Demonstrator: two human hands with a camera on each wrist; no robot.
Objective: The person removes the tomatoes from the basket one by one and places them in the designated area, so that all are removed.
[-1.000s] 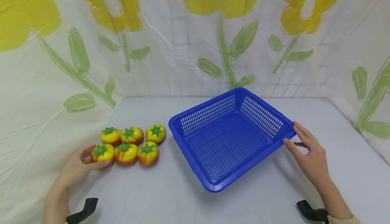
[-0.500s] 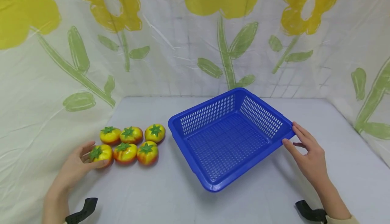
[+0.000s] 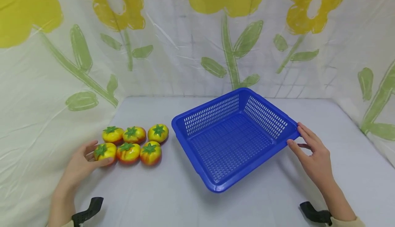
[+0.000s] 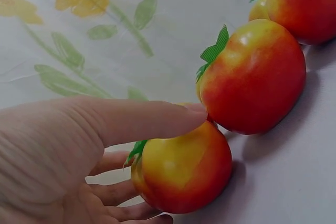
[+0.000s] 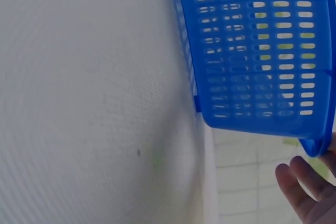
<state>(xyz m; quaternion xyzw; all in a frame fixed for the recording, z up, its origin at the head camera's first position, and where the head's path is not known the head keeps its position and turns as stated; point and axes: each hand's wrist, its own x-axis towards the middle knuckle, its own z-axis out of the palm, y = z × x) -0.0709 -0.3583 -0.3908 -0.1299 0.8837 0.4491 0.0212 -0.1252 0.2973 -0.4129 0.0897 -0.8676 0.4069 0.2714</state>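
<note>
Several yellow-and-red tomatoes with green leafy tops stand in two rows at the left of the table. My left hand [image 3: 78,165] holds the front-left tomato [image 3: 105,152], its thumb across the near side and its fingers round the far left side. In the left wrist view the thumb lies over the top of this tomato [image 4: 184,177], close to its neighbour [image 4: 254,80]. On the right, my right hand [image 3: 314,163] pinches the corner of a blue plastic basket [image 3: 197,167] between thumb and fingers. The basket sits turned at an angle, with nothing inside it.
A white cloth covers the table [image 3: 139,196]. Behind and at the sides hangs a pale curtain [image 3: 172,48] with painted yellow flowers. Between the tomatoes and the basket runs a narrow strip of table.
The front-left tomato tipped a little to the left half a second ago and now stands nearer its neighbour, my left hand shifting slightly right with it. Right hand and basket stay put.
</note>
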